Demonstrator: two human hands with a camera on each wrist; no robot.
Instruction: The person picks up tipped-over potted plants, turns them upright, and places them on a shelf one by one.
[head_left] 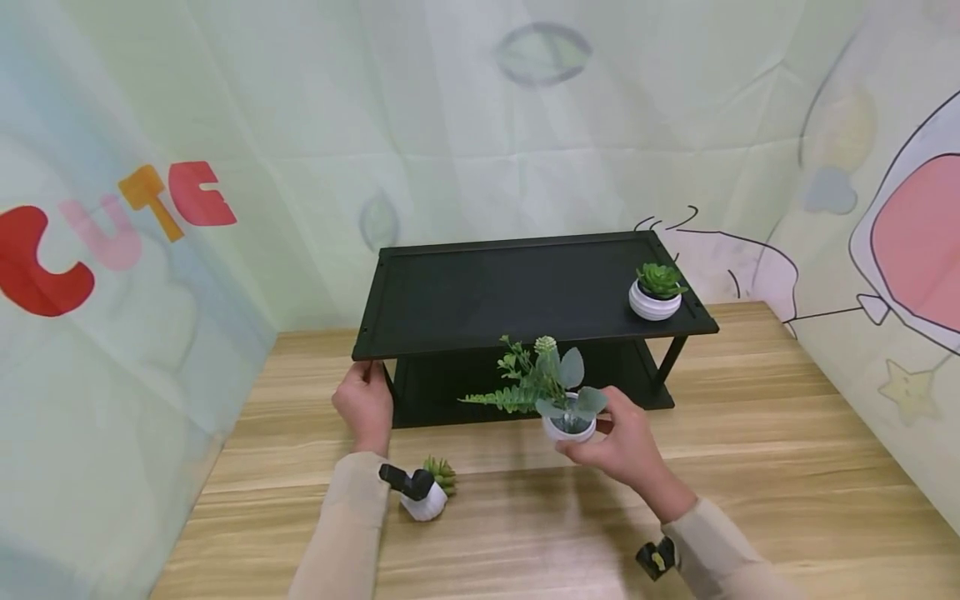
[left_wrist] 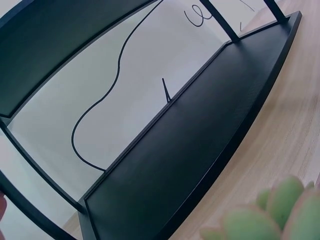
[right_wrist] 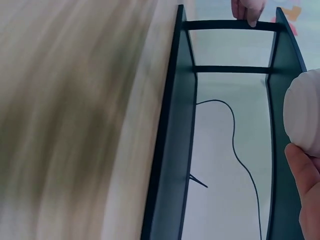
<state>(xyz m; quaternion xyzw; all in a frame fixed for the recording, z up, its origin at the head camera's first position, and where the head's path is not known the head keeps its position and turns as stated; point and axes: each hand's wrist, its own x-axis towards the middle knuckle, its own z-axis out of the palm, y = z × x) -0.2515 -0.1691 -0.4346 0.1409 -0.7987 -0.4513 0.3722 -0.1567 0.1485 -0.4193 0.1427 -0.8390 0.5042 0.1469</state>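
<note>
My right hand (head_left: 618, 442) holds a small white pot (head_left: 568, 421) with a leafy artificial plant (head_left: 551, 383), raised before the front of a black two-tier shelf (head_left: 510, 292). In the right wrist view, fingers (right_wrist: 302, 172) press against the ribbed white pot (right_wrist: 305, 112). At the shelf's left front post, my left hand (head_left: 365, 406) grips just below the upper tier; the right wrist view shows its fingers (right_wrist: 248, 10) at that post. A potted green succulent (head_left: 657, 292) stands on the upper tier's right front corner. Beside my left forearm sits another white-potted succulent (head_left: 431, 492).
The shelf stands on a wood-grain table (head_left: 480, 517). Its lower tier (left_wrist: 185, 130) carries nothing visible in the left wrist view. A printed cloth backdrop (head_left: 315, 108) hangs behind and at both sides. Succulent leaves (left_wrist: 280, 210) show close to the left wrist camera.
</note>
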